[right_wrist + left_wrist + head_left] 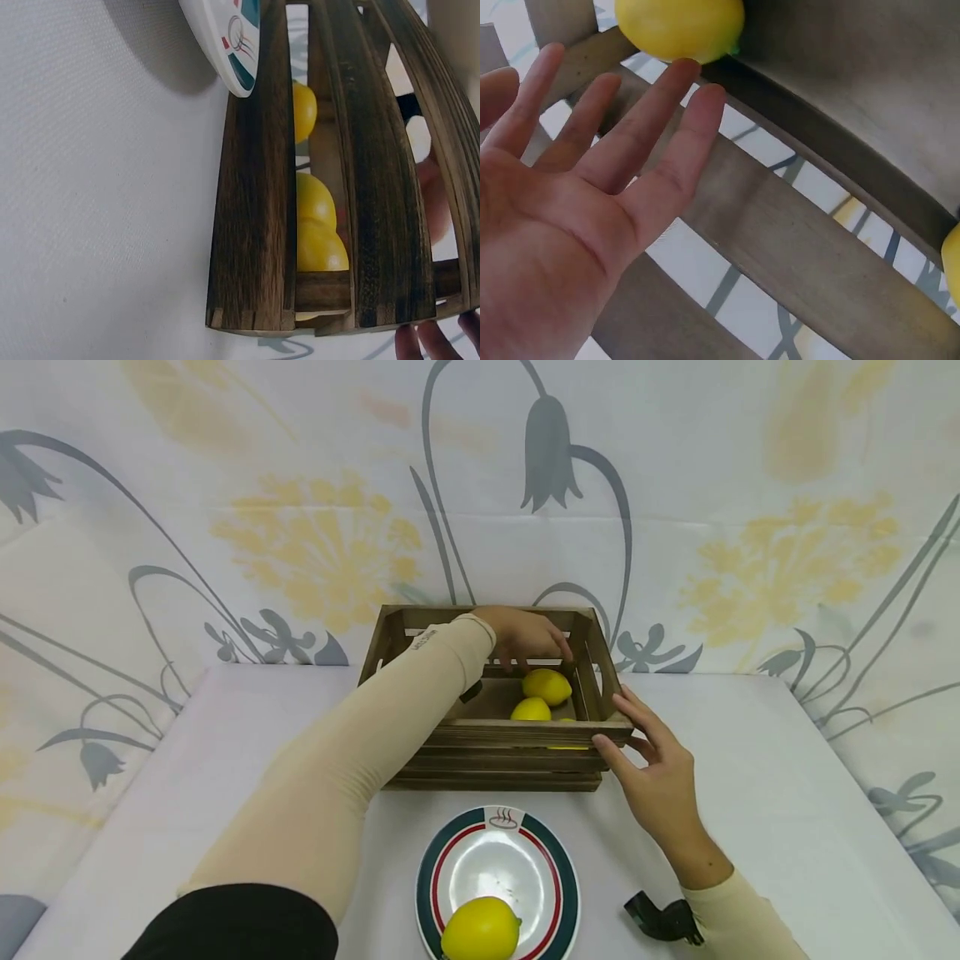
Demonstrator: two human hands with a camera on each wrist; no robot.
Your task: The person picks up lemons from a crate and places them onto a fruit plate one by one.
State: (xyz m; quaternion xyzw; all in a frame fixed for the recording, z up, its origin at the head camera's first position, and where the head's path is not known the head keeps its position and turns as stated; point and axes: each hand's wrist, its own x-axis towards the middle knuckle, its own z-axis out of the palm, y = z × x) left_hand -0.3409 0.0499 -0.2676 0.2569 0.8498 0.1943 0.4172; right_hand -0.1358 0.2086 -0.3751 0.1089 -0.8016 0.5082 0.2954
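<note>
A slatted wooden crate [491, 734] holds several yellow lemons [547, 687]. My left hand [525, 639] reaches over its front into the right half. In the left wrist view the fingers are spread, with nothing held; the fingertips lie close to a lemon [681, 26], and whether they touch it I cannot tell. My right hand [660, 777] grips the crate's front right corner, thumb on the front and fingers on the side. Through the slats in the right wrist view, lemons [321, 247] show inside. The left forearm hides the crate's left part.
In front of the crate stands a white plate [498, 867] with a green rim and red ring, bearing one lemon [482, 930]. A black strap-like piece [660, 918] is at the right wrist. Behind the white table [750, 760] hangs a flower-patterned cloth [480, 485].
</note>
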